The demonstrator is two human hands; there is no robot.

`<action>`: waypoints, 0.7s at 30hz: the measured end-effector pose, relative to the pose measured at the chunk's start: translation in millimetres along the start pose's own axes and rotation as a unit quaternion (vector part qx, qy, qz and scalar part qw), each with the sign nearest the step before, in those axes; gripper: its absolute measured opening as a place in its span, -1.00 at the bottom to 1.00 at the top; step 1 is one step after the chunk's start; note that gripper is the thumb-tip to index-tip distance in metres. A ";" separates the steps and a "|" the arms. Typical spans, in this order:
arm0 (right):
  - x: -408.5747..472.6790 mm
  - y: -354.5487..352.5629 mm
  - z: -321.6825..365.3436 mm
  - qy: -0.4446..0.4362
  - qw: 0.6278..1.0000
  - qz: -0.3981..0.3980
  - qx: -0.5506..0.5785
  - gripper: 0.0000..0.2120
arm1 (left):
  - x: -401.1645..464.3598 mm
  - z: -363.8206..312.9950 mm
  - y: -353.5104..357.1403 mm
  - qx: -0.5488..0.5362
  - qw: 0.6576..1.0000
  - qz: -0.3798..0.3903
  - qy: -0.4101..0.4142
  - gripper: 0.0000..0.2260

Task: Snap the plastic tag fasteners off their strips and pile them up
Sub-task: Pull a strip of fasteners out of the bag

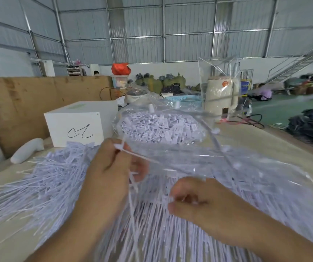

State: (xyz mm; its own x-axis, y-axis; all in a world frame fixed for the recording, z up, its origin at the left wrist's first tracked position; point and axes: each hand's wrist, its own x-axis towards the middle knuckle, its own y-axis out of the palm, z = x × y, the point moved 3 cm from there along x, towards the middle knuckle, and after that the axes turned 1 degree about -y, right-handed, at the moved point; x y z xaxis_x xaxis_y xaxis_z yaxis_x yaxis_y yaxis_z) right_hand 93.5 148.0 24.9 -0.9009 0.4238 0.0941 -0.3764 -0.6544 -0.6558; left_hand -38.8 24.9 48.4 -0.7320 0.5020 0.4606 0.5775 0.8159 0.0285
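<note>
My left hand [112, 167] grips a white plastic strip [144, 158] whose bare runner curves up and to the right over the table. My right hand [195, 197] sits lower right, fingers curled round a bunch of white tag fasteners [152, 220] that hang down from the strip. A large loose pile of fasteners [44, 186] spreads over the table to the left. Behind the hands, a clear plastic bag [161, 127] holds many more fasteners.
A white box [76, 127] with a black scribble stands at the back left, in front of a cardboard wall [29, 103]. A white cloth roll [27, 150] lies left. A cream jug [220, 97] in plastic and a blue basket [184, 100] stand behind the bag.
</note>
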 end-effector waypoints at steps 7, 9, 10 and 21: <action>-11.5 3.4 26.0 -0.139 0.988 -0.025 0.058 -0.90 | 7.9 4.4 -12.9 0.307 0.932 0.173 0.090 -0.86; -19.7 4.4 38.3 -0.199 0.978 0.013 0.058 -0.82 | 5.6 4.9 -9.6 0.373 0.901 0.194 0.109 -0.84; -23.0 4.6 41.6 -0.210 0.976 0.031 0.042 -0.84 | 5.1 5.4 -9.3 0.394 0.891 0.197 0.114 -0.83; -16.3 14.6 42.9 -0.140 0.902 -0.090 0.399 -0.57 | 3.4 6.5 -5.7 0.566 0.795 0.161 0.150 -0.82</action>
State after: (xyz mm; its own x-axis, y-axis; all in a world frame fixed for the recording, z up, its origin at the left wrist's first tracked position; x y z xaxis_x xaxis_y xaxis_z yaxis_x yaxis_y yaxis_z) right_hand 93.4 104.6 45.9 -0.7871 0.4659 0.4041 -0.4565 -0.8807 0.1263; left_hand -46.9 23.8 44.0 -0.3954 0.7845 0.4776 -0.1008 0.4798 -0.8716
